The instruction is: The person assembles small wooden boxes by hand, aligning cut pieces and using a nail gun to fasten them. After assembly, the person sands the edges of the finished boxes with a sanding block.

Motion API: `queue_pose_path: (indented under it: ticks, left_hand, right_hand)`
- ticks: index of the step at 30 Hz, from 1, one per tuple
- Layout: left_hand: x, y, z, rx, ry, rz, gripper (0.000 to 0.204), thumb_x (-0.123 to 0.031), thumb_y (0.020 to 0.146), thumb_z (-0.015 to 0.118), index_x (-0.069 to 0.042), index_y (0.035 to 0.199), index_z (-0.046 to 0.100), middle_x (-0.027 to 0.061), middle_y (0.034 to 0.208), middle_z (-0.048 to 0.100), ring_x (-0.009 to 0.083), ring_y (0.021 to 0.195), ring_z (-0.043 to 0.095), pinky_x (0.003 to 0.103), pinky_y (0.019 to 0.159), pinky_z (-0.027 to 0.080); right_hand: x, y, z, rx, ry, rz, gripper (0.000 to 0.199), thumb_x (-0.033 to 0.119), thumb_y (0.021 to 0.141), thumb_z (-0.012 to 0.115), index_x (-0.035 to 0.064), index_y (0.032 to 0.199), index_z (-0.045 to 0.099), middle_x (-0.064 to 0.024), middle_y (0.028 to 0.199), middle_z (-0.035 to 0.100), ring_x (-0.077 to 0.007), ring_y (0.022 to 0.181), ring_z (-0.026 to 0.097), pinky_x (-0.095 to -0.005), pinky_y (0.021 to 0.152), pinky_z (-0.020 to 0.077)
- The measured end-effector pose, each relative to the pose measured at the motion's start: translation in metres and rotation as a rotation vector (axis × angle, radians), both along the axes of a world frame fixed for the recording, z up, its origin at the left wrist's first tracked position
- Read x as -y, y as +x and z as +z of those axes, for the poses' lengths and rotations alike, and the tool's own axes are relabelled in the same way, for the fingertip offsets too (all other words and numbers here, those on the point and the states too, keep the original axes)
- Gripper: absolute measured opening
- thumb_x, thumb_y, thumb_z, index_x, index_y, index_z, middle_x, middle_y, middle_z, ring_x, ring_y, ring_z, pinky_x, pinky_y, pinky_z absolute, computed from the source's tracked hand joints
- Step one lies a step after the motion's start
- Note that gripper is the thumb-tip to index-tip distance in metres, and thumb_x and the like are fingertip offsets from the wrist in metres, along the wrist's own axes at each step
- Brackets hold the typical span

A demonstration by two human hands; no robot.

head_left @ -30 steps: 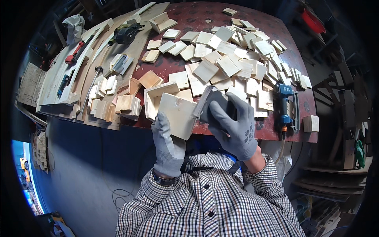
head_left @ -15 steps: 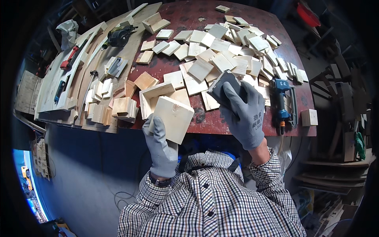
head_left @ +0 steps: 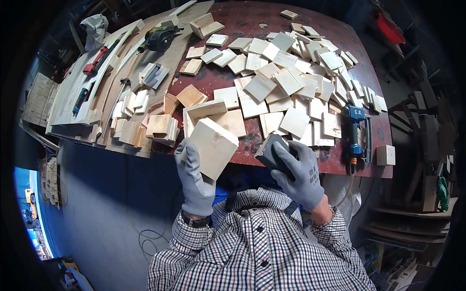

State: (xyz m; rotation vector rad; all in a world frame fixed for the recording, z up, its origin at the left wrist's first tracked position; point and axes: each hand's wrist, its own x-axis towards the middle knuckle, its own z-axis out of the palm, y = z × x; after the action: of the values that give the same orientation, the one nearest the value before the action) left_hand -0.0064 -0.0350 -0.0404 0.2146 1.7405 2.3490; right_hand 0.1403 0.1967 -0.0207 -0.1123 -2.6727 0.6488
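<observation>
In front of my chest, my gloved left hand [head_left: 196, 183] is closed on the lower left edge of a square pale wooden piece [head_left: 212, 148], tilted with a broad face toward me. My gloved right hand [head_left: 303, 177] grips a dark grey sanding block [head_left: 273, 158], thumb and fingers wrapped over it. The sanding block is a short way right of the wooden piece, not touching it. Just beyond the wooden piece, an L-shaped corner of joined boards [head_left: 206, 111] rests on the red tabletop. The wooden piece hides part of it.
A heap of square wood pieces [head_left: 289, 82] covers much of the red table [head_left: 233, 22]. A blue nail gun [head_left: 356, 131] with a hose lies at the right, near a small wood block [head_left: 386, 155]. On the left bench are a dark power tool [head_left: 160, 39], a hammer [head_left: 124, 83] and wood offcuts [head_left: 130, 131].
My right hand has moved down toward me with the sanding block, uncovering more of the heap. My left hand still holds the wooden piece, and its fingers have shifted slightly. The view has shifted a little.
</observation>
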Motion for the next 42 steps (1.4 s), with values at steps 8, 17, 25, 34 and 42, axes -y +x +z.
queue_pose_path:
  ticks: [8, 17, 25, 34, 42]
  left_hand:
    - [-0.02, 0.008, 0.009, 0.12, 0.261, -0.178, 0.054, -0.037, 0.115, 0.051, -0.006, 0.157, 0.037, 0.0137, 0.148, 0.051, 0.0228, 0.132, 0.058, 0.04, 0.113, 0.052]
    - [-0.01, -0.015, -0.005, 0.031, 0.007, -0.083, 0.045, -0.034, 0.115, 0.05, 0.0, 0.144, 0.049, 0.0147, 0.133, 0.064, 0.0231, 0.12, 0.066, 0.037, 0.096, 0.062]
    - [-0.011, -0.017, -0.007, -0.227, -0.219, -0.357, 0.058, -0.039, 0.111, 0.057, -0.007, 0.157, 0.041, 0.0146, 0.147, 0.059, 0.0271, 0.137, 0.059, 0.043, 0.115, 0.053]
    - [-0.008, -0.015, -0.003, 0.156, 0.143, -0.259, 0.075, -0.06, 0.102, 0.062, -0.014, 0.158, 0.045, 0.0133, 0.153, 0.057, 0.0301, 0.139, 0.057, 0.053, 0.111, 0.05]
    - [-0.02, -0.007, -0.019, 0.599, 1.158, -0.613, 0.079, -0.062, 0.106, 0.05, -0.01, 0.164, 0.037, 0.0244, 0.158, 0.045, 0.0408, 0.138, 0.053, 0.054, 0.118, 0.045]
  right_hand:
    - [0.027, -0.077, 0.064, -0.244, 0.011, 0.128, 0.069, 0.032, 0.085, 0.082, 0.0209, 0.15, 0.061, -0.0225, 0.132, 0.056, -0.0392, 0.114, 0.058, -0.0511, 0.097, 0.0458]
    - [0.013, -0.029, 0.017, -0.214, 0.075, -0.05, 0.075, 0.027, 0.076, 0.087, 0.0194, 0.147, 0.064, -0.0228, 0.136, 0.056, -0.0394, 0.115, 0.058, -0.0509, 0.097, 0.0443]
    - [0.053, -0.041, 0.008, -0.362, 0.208, 0.077, 0.064, 0.026, 0.084, 0.081, 0.0386, 0.144, 0.064, -0.0163, 0.147, 0.049, -0.0337, 0.13, 0.054, -0.051, 0.108, 0.0442]
    - [-0.001, -0.033, 0.005, -0.396, -0.202, -0.086, 0.073, 0.021, 0.089, 0.08, 0.0009, 0.154, 0.052, -0.0249, 0.142, 0.055, -0.0421, 0.128, 0.054, -0.0513, 0.112, 0.0428]
    - [0.016, -0.059, 0.056, -0.119, -1.319, 0.162, 0.075, 0.042, 0.109, 0.058, -0.0019, 0.165, 0.033, -0.021, 0.155, 0.048, -0.0266, 0.141, 0.052, -0.0376, 0.115, 0.0432]
